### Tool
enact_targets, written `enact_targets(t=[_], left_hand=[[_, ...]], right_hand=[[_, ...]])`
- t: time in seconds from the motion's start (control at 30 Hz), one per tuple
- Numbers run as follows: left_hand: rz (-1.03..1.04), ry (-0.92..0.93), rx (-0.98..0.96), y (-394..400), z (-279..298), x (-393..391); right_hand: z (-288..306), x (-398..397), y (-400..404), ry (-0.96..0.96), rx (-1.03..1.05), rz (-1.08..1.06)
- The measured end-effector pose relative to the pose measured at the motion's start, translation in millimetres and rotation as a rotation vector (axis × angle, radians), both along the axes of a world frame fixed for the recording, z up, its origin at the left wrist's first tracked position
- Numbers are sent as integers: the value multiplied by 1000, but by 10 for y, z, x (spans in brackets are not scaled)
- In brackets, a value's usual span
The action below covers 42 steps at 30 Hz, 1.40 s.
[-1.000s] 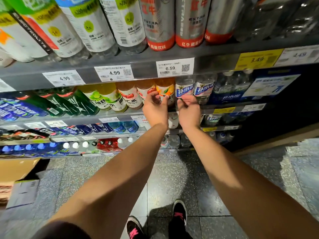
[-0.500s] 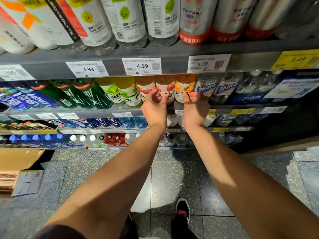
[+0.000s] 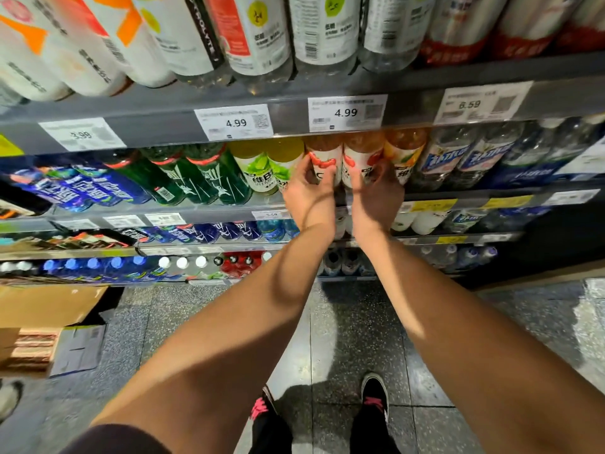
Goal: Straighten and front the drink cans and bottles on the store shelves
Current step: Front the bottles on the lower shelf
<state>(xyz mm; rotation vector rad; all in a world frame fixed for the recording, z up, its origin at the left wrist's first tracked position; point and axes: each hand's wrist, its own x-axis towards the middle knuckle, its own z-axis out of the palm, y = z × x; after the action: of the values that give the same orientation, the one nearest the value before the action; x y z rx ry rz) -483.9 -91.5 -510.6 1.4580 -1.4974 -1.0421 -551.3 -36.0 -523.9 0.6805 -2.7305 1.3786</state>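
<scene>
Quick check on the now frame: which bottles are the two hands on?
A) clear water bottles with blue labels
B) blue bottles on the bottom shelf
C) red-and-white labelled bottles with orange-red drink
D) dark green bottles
C: the left hand and right hand both sit on the red-and-white labelled bottles, between the yellow-green bottles and the blue-labelled water bottles.

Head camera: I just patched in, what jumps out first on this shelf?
Both bare arms reach to the second shelf, where the left hand and right hand curl around two red-labelled bottles just under a 4.99 price tag. Left of them stand yellow-green bottles and dark green bottles. A cardboard box sits on the floor at lower left.
</scene>
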Motion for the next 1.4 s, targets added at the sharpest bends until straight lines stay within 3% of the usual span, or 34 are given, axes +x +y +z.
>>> enact_targets(t=[0.1,0.23,0.33,0.53,0.77,0.97,1.13,1.4], left_hand=[[0,-34,51,-4,33,-17],[-40,97,130,-27,-29,71],[23,139,127,-48,-45,216],[56,91,27,-149,-101,522],[-35,-56,101,-404,-148,679],[-67,-32,93,-481,-215,762],[124,-2,60,-522,-162,883],[94,-50,71,-742,-111,1061]], right_hand=[[28,47,-13,47,-31,-17],[53,27,23,-106,-110,37],[41,114,7,-89,-134,-9],[62,561,-176,-136,-95,108],[-15,724,-355,-348,-102,229],[19,774,-475,-378,-112,206],[-42,853,-599,-277,-125,156],[-92,800,-714,-87,-42,127]])
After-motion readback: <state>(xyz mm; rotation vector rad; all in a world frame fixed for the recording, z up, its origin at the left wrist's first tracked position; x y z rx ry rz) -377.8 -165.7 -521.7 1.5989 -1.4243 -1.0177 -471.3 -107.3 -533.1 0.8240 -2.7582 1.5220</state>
